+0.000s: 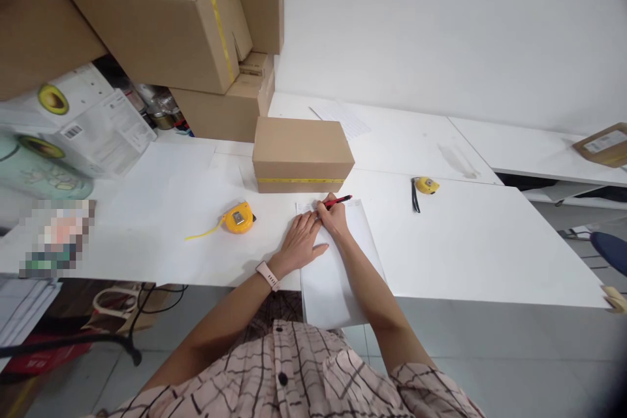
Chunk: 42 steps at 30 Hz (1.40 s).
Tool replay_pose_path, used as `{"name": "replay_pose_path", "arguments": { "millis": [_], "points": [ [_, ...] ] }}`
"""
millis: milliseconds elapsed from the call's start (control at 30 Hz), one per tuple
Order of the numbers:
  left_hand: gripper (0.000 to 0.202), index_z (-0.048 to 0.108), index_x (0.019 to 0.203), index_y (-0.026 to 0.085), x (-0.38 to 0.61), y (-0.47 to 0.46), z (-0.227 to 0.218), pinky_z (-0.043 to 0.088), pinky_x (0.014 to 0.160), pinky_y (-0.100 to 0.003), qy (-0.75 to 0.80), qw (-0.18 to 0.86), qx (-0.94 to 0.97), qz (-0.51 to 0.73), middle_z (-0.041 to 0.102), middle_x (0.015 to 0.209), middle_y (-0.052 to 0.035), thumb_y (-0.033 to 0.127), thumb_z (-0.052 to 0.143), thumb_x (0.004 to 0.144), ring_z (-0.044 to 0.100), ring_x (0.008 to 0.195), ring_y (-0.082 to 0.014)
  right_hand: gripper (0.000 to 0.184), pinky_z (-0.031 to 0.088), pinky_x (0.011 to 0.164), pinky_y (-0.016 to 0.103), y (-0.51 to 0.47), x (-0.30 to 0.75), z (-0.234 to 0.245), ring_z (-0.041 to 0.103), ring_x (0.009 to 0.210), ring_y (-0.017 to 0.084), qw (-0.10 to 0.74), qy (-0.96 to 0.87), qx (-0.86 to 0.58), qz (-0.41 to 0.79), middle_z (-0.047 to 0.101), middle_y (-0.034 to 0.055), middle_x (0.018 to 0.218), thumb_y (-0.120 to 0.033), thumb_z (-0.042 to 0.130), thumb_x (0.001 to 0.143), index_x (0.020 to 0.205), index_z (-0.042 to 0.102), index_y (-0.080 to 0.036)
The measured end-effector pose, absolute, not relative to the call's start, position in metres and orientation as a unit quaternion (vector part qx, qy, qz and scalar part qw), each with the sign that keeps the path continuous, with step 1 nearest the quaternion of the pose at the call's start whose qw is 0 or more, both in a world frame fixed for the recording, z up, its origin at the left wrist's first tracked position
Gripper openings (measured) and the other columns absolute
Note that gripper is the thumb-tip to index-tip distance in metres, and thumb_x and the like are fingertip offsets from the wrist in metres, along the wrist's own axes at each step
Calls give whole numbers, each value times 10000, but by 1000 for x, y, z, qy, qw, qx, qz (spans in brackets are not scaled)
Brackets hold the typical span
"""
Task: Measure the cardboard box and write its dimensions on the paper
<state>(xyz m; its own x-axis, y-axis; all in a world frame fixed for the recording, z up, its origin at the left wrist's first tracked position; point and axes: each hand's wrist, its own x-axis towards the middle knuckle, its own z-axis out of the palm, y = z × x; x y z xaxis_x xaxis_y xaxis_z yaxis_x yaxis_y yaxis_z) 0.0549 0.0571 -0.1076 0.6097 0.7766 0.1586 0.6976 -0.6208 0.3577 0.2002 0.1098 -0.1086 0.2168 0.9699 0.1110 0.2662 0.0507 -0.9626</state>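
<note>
In my right hand (pixel 332 217) is a red and black pen (pixel 339 202), its tip hidden by the fingers near the top of a white sheet of paper (pixel 337 287). Faint writing shows along the sheet's upper edge. My left hand (pixel 301 241) lies flat with fingers stretched out, pressing on the paper's left side; a pink band is on that wrist. Just beyond both hands stands a closed cardboard box (pixel 304 142) with yellow tape low on its front. Left of my left hand rests a yellow tape measure (pixel 239 217) with some of its blade pulled out.
Another yellow tape measure (pixel 427 185) with a black strap lies to the right. Stacked cardboard boxes (pixel 151 32) lean at the back left, above packages with avocado pictures (pixel 98 124). A printed sheet (pixel 343 119) lies behind the box. The white table's (pixel 465 248) front edge is near my body.
</note>
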Motion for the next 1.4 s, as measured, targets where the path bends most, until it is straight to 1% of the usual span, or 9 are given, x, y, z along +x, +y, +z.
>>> {"name": "replay_pose_path", "arguments": {
  "millis": [167,333,500,733,900,1033,1167,1267,1400],
  "points": [
    [639,419,1465,129,55,57,-110,217,1222,-556,413,128,888,157,431,1555,-199,467,568,944,342,1472,-371,183,349,561,272,110,202,-112,415,552,132,496,-527,-600,341,440,-64,565,-359,565,790,706,449,-245],
    [627,431,1456,129,54,57,-109,219,1226,-544,415,125,889,152,445,1544,-194,460,573,942,349,1470,-369,199,349,567,276,110,202,-111,411,551,134,492,-534,-602,333,444,-63,565,-376,566,808,710,452,-245],
    [619,432,1451,124,54,57,-108,221,1223,-557,412,132,888,158,442,1545,-204,451,568,943,348,1469,-370,221,364,579,277,111,201,-112,440,567,138,489,-535,-605,330,466,-54,583,-386,571,811,700,440,-247],
    [620,427,1453,144,54,58,-111,226,1219,-560,411,124,889,158,440,1549,-196,452,574,936,354,1467,-371,203,362,572,280,111,201,-111,435,552,141,488,-535,-608,326,450,-58,558,-367,562,799,693,434,-250],
    [620,445,1434,99,54,58,-109,224,1221,-548,411,120,891,151,441,1542,-217,453,570,941,355,1459,-382,204,355,570,279,111,201,-112,430,557,137,494,-532,-603,329,447,-58,570,-358,565,798,690,429,-249],
    [602,446,1435,141,54,58,-110,221,1223,-545,412,122,889,158,450,1539,-191,454,578,938,361,1460,-365,186,339,567,278,112,202,-113,418,559,133,494,-532,-605,328,436,-59,574,-325,557,788,678,429,-246],
    [604,460,1421,113,54,58,-111,216,1227,-536,410,122,890,160,458,1524,-203,451,584,936,351,1463,-369,187,353,593,281,111,201,-110,429,580,135,506,-526,-602,325,440,-59,581,-325,560,802,692,432,-245],
    [590,461,1419,127,54,58,-111,219,1226,-537,409,120,890,161,462,1523,-191,450,578,939,348,1466,-365,191,357,595,282,111,201,-109,434,575,135,500,-531,-602,325,441,-63,578,-330,560,810,697,432,-244],
    [583,464,1413,120,54,58,-111,221,1225,-539,411,125,888,167,466,1517,-201,434,583,937,346,1466,-366,202,349,582,275,112,202,-112,427,564,127,494,-538,-604,319,437,-66,577,-330,560,807,687,423,-242]
  ]
}}
